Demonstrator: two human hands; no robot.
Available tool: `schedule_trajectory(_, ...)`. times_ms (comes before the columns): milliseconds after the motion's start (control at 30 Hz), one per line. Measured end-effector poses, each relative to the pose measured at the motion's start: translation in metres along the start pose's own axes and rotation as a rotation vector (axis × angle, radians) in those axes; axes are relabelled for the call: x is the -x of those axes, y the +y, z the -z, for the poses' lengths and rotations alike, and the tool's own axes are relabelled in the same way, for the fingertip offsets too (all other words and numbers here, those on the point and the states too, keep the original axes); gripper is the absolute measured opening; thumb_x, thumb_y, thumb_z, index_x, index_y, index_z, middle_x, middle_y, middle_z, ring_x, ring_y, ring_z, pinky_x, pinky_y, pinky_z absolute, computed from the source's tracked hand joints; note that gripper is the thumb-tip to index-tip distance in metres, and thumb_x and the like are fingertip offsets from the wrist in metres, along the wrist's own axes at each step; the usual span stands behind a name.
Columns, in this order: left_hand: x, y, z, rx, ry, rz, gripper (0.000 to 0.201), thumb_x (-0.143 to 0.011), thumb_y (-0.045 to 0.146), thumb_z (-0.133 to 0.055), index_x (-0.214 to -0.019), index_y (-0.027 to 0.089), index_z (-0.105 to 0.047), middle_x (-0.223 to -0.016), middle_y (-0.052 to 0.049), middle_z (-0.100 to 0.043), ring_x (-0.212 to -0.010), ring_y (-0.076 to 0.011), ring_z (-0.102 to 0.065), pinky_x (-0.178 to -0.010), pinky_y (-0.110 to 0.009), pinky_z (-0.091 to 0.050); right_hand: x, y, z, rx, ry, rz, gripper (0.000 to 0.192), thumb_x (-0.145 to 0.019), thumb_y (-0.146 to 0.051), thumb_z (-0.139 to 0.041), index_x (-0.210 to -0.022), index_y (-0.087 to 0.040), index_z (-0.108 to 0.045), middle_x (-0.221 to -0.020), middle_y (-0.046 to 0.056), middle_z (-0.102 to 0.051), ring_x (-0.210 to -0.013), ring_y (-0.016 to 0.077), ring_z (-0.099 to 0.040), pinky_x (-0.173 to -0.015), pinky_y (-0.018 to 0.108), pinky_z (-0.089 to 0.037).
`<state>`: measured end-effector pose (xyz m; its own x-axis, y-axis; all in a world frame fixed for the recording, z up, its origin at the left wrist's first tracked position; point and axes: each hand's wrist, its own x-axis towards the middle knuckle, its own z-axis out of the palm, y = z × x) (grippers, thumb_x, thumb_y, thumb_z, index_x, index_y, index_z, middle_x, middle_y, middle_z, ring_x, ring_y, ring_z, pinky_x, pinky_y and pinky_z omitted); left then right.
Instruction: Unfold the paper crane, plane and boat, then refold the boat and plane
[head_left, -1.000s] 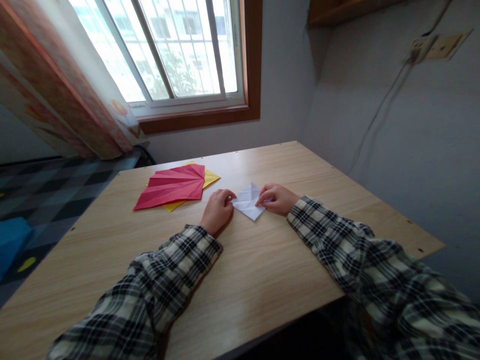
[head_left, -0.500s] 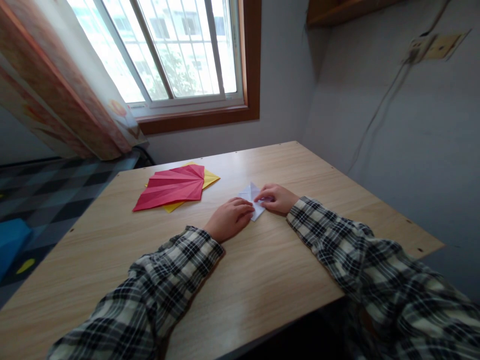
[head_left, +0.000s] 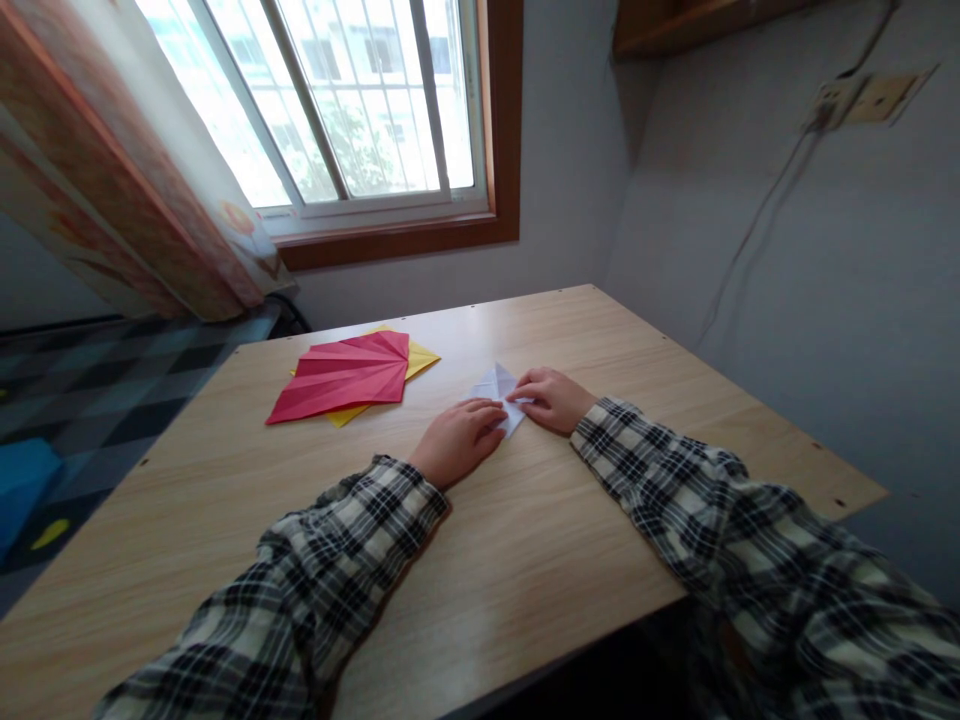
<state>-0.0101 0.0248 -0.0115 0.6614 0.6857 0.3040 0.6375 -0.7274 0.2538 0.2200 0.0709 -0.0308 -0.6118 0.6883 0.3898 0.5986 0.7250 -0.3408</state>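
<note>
The folded white paper (head_left: 493, 382) lies on the worktop (head_left: 600, 345), a little right of centre and towards the far side, between the two hands. The left hand (head_left: 459, 440) reaches over its left near part, fingers slightly bent and close together; the fingers hide that part, so I cannot tell whether they pinch or only press. The right hand (head_left: 553, 400) is at its right side, forefinger and thumb tips near each other on the paper; whether they close on it is too small to tell. To the left, well apart from it, a creased red sheet (head_left: 337, 375) lies over a yellow sheet (head_left: 424, 360).

The white paper should handle as very light, crisp along its creases, and easily slid or torn. Light fingertip pressure near the folded edges, or a pinch at a corner, looks the safest hold.
</note>
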Motion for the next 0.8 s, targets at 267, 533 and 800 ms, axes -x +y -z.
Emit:
schedule_trajectory(267, -0.001, 0.002, -0.001, 0.006, 0.024, -0.058, 0.027, -0.097, 0.023, -0.048, -0.115, 0.016, -0.066, -0.121, -0.011, -0.069, -0.116, -0.0236, -0.061, -0.104, -0.042, -0.05, 0.0, -0.011, 0.004, 0.069, -0.052, -0.061, 0.032, -0.09, -0.012, -0.055, -0.114, -0.018, -0.074, -0.113, 0.011, -0.068, -0.107, 0.0223, -0.059, -0.099, 0.039, -0.044)
schedule_trajectory(533, 0.0, 0.001, -0.001, 0.007, 0.024, -0.059, 0.026, -0.097, 0.024, -0.048, -0.116, 0.017, -0.065, -0.122, -0.011, -0.067, -0.117, -0.023, -0.06, -0.103, -0.042, -0.05, -0.002, -0.008, 0.006, 0.047, -0.078, -0.11, 0.038, -0.084, -0.002, -0.054, -0.111, -0.018, -0.075, -0.115, 0.009, -0.07, -0.11, 0.02, -0.06, -0.102, 0.036, -0.044)
schedule_trajectory(800, -0.001, 0.0, -0.001, 0.008, 0.019, -0.064, 0.026, -0.097, 0.024, -0.049, -0.116, 0.017, -0.065, -0.122, -0.011, -0.068, -0.116, -0.0229, -0.06, -0.104, -0.042, -0.05, -0.001, -0.017, 0.014, 0.164, -0.084, -0.202, 0.032, -0.086, -0.009, -0.056, -0.105, -0.023, -0.078, -0.113, 0.006, -0.072, -0.109, 0.0227, -0.059, -0.099, 0.037, -0.043)
